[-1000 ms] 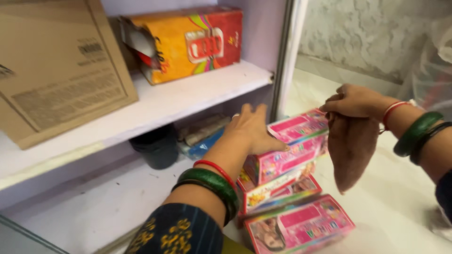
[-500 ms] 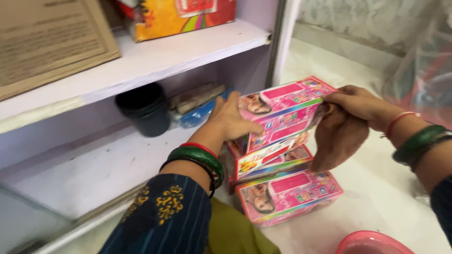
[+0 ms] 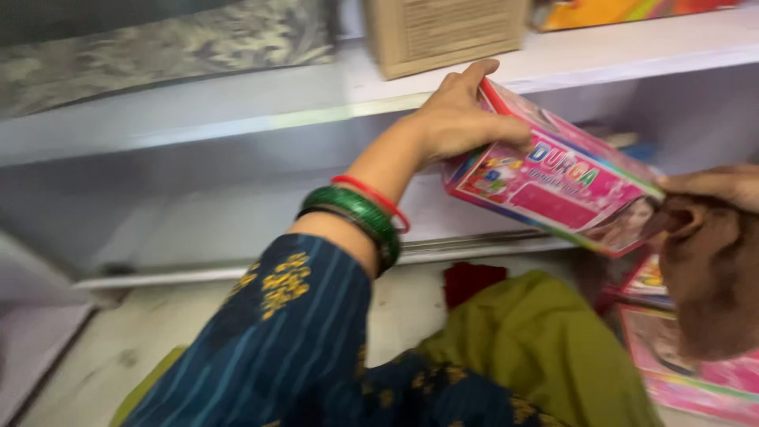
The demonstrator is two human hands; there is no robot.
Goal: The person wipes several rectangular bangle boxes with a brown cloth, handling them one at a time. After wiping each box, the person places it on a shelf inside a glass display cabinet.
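A: What've you got in hand rn?

B: My left hand [image 3: 462, 119] is clamped on one end of the pink box [image 3: 553, 178], thumb on the side face, fingers over the top edge. My right hand [image 3: 715, 186] is at the other end, pinching the box corner w/ a brown cloth [image 3: 711, 292] bunched under it. Box is tilted, lifted up in front of the shelf [image 3: 237, 119], between both hands.

A: How to handle it well?

B: I reckon keep both ends supported, grip light. It looks like thin glossy card, prob dents easily. Cloth is soft and limp, so keep it off the print side.

A: Anything else nearby?

B: More pink boxes [image 3: 688, 364] stacked below my right hand, a plain cardboard box [image 3: 447, 32] just above my left, olive fabric [image 3: 545, 348] beneath both.
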